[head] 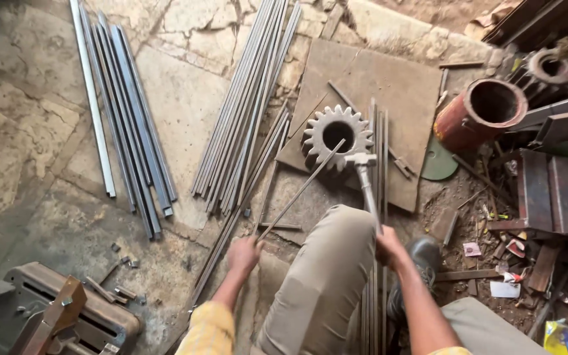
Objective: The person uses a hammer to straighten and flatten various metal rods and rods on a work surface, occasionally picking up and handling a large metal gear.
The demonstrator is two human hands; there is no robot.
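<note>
The left hand (243, 253) reaches forward on a bare forearm, yellow sleeve at the elbow, fingers curled shut around something thin. The right hand (389, 246) is fisted too — wrist straight, forearm angling back — with a bent knee between the two hands.

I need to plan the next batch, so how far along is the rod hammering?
Done: cannot tell which rods are finished. In hand: left hand holds a thin rod across the gear wheel; right hand holds the hammer over it. Left: possibly the rod bundle and flat bars on the floor.
</note>
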